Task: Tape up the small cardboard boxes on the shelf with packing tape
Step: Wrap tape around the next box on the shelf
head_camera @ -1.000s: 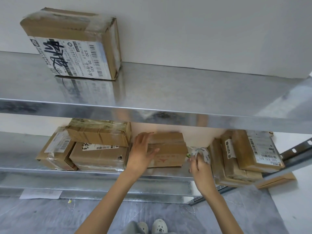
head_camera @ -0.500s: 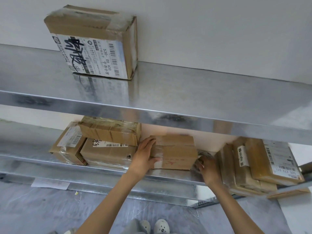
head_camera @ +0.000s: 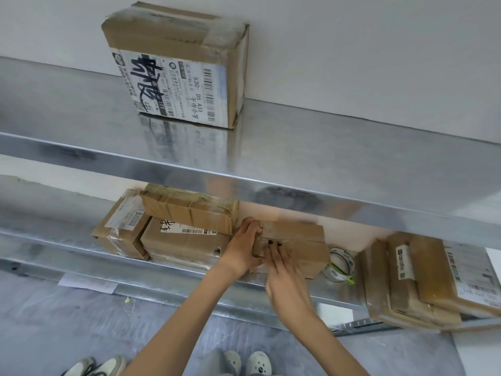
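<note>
Head: left hand [head_camera: 241, 251] grips box [head_camera: 301, 244]; right hand [head_camera: 284, 278] presses (tape roll [head_camera: 340, 264] beside).

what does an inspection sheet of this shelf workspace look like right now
Surface: shiny metal lower shelf beneath an upper shelf.
Job's things: small box on the lower shelf; tape roll just right of it.
Clutter: stacked boxes at left, right-hand boxes, labelled box on the upper shelf.
Grippers: left hand grips the small box's left end; right hand presses flat fingers on its front.
Cables: nothing seen.
Surroundings: white wall, grey floor, paper sheet, shoes.
</note>
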`<state>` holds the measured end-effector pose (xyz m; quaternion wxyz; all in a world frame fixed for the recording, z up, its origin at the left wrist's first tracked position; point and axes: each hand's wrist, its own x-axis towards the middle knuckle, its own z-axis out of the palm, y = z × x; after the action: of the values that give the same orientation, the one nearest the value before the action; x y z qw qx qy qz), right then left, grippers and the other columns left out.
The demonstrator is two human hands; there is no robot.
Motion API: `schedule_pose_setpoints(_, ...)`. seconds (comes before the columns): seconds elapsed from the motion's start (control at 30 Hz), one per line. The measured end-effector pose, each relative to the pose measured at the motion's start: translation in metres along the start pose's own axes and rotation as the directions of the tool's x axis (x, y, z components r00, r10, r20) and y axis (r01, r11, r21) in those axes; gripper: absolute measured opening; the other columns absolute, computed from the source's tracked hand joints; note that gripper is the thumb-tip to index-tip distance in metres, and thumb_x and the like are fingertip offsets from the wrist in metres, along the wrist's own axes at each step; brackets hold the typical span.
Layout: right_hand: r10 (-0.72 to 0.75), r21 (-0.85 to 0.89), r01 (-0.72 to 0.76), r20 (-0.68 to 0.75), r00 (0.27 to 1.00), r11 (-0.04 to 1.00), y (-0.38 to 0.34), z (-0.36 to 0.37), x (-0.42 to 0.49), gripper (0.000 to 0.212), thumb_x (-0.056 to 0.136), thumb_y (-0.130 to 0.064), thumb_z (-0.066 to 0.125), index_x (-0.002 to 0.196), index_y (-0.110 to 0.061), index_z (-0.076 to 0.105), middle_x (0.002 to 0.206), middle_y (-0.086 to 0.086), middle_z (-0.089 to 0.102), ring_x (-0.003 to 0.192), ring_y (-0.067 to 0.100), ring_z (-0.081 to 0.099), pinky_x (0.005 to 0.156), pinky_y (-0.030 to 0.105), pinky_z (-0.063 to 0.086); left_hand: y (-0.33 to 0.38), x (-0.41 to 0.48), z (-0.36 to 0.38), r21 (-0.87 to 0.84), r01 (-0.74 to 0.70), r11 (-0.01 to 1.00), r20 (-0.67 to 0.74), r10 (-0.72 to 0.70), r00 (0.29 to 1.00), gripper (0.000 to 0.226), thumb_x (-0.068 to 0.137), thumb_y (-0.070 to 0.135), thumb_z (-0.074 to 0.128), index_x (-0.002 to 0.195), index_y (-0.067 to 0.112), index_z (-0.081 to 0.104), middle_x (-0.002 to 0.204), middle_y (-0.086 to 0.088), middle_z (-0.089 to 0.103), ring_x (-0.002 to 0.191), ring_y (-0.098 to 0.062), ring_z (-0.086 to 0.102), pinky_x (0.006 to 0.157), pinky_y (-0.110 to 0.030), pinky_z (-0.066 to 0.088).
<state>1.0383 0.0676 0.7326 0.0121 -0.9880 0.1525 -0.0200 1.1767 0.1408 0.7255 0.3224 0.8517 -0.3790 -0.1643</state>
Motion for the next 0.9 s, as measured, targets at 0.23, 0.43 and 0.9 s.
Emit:
schedule_pose_setpoints(0.23,0.065,-0.011,-0.064,0.120,0.991,0.998,-0.002,-0.016,0.035,0.076,0.045,-0.020,0.087,0.117,-0.005,0.065,0.116,0.015,0.066,0.112,0.034,0.061,0.088,0.053,0.052,0.002,-0.006,-0.003,-0.009,-0.014,1.000,-0.054,0.013,0.998,0.065,0.058,0.013,0.086,0.096,0.016,0.034,0.114,-0.001,0.040,0.094,-0.021,0.049,0.069,-0.026,0.037)
schedule_pose_setpoints(0.43,-0.021,-0.072,0.034,0.173,0.985,0.997,0.021,-0.034,0.026,0.115,0.063,-0.048,0.078,0.151,-0.014,0.014,0.154,0.018,0.023,0.143,0.036,0.018,0.110,0.063,0.016,0.002,-0.039,0.006,0.070,-0.208,0.976,-0.153,0.217,0.964,0.082,0.050,0.034,0.092,0.103,0.021,0.031,0.134,-0.009,0.043,0.117,-0.025,0.051,0.079,-0.033,0.052)
schedule_pose_setpoints(0.9,0.036,-0.029,-0.034,0.072,0.997,0.999,-0.001,-0.001,-0.035,0.129,0.036,-0.052,0.088,0.144,-0.009,0.031,0.138,0.012,0.041,0.128,0.032,0.038,0.106,0.063,0.022,0.009,-0.059,0.019,-0.223,0.134,0.966,0.052,-0.125,0.991,0.097,0.071,0.023,0.083,0.149,0.022,0.024,0.149,0.001,0.040,0.128,-0.018,0.050,0.102,-0.025,0.040)
